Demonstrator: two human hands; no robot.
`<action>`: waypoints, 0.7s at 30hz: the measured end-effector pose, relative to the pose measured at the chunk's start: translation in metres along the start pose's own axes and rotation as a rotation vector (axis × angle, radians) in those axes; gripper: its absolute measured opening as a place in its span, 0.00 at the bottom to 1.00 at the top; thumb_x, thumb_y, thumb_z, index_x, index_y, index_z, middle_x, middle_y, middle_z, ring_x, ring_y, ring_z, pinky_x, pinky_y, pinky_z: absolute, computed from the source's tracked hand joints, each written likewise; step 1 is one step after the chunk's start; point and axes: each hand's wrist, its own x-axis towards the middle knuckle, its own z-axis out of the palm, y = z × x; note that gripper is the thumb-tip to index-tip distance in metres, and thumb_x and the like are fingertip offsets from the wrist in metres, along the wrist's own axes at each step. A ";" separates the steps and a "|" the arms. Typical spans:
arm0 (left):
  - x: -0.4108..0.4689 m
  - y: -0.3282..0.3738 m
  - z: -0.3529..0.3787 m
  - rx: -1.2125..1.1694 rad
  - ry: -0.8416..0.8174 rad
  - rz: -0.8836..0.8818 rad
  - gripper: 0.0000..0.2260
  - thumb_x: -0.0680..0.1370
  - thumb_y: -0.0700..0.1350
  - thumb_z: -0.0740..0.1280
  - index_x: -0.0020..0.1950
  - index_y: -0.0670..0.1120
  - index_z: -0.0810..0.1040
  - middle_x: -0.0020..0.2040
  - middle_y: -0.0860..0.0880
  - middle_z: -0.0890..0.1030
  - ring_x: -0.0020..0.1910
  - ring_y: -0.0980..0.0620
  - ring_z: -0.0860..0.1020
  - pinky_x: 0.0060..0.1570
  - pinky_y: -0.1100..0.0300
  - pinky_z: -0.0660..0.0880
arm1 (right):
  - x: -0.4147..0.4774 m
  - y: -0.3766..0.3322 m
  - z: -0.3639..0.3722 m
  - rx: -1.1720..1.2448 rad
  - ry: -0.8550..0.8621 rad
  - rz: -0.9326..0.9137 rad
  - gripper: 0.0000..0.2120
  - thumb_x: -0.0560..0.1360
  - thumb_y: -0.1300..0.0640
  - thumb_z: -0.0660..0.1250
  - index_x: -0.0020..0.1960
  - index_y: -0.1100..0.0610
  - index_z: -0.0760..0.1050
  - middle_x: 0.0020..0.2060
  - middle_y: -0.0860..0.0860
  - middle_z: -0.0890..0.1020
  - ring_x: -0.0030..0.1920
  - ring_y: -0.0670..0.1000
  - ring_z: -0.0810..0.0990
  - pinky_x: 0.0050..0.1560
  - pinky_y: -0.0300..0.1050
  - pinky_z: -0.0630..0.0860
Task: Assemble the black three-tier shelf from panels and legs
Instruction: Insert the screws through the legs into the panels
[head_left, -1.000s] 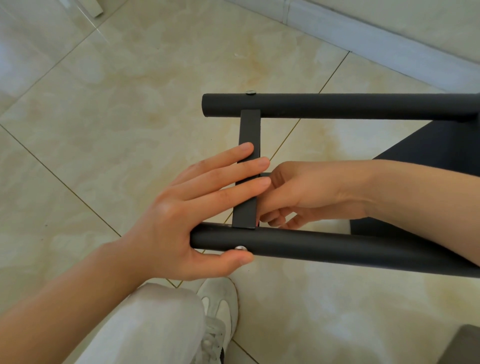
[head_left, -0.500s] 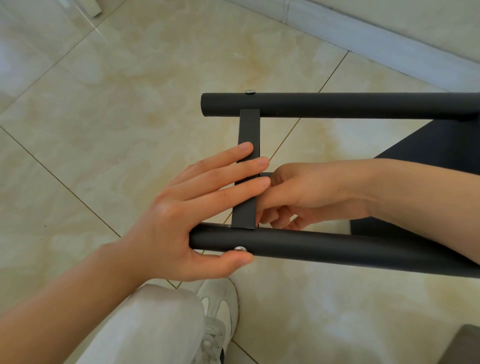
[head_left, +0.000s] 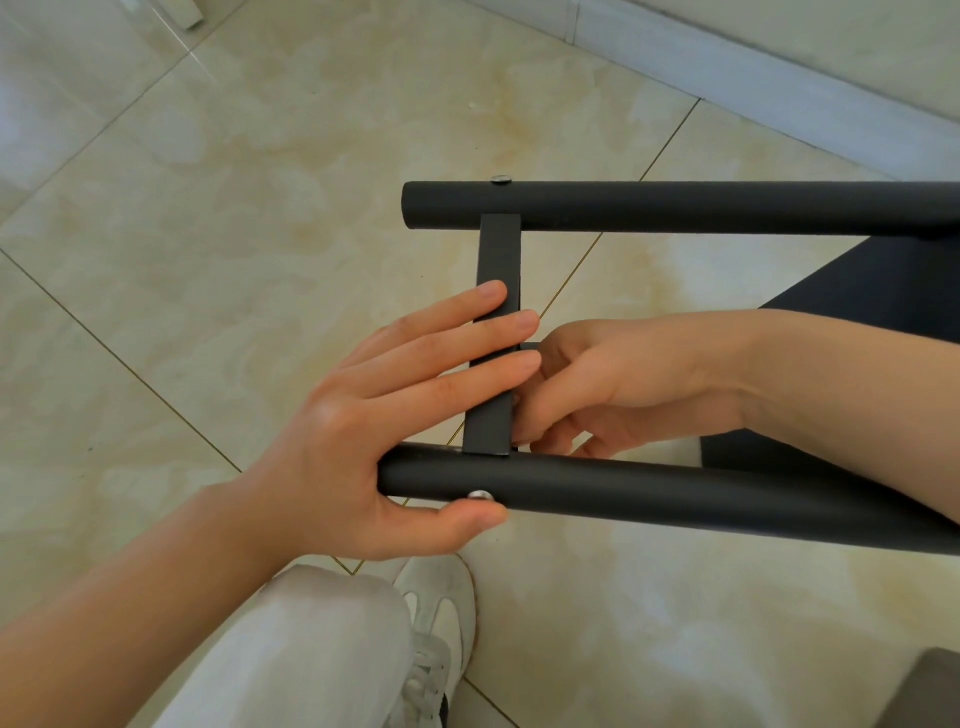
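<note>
Crossbar is pinned by the left hand, grip spread flat; at three o'clock the right hand is curled, its grip unreadable. It is best kept square while fastened.

The far leg, the near leg, the flat bar and the panel are matt black, the screw head silver, over glossy cream floor tiles clouded beige with thin gold lines, beside pale grey trousers and a white shoe.
</note>
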 end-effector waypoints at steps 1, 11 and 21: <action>0.000 0.000 0.000 -0.001 0.000 -0.001 0.27 0.80 0.57 0.65 0.68 0.37 0.72 0.71 0.41 0.73 0.77 0.40 0.66 0.72 0.46 0.67 | 0.000 0.000 -0.001 -0.003 -0.005 -0.002 0.17 0.77 0.61 0.67 0.63 0.69 0.74 0.51 0.60 0.78 0.48 0.55 0.75 0.56 0.51 0.76; 0.000 0.001 0.000 -0.009 0.001 -0.009 0.27 0.80 0.57 0.66 0.68 0.37 0.72 0.71 0.41 0.72 0.77 0.40 0.66 0.73 0.46 0.67 | 0.000 0.000 -0.001 -0.095 -0.013 -0.020 0.13 0.79 0.59 0.65 0.61 0.64 0.78 0.55 0.63 0.80 0.47 0.53 0.79 0.53 0.47 0.79; -0.001 0.005 0.003 -0.119 -0.018 -0.087 0.27 0.80 0.55 0.66 0.69 0.36 0.70 0.73 0.40 0.69 0.79 0.41 0.61 0.76 0.49 0.62 | -0.005 0.003 0.000 -0.103 0.000 -0.072 0.13 0.81 0.56 0.64 0.60 0.64 0.78 0.46 0.57 0.82 0.46 0.52 0.79 0.53 0.48 0.77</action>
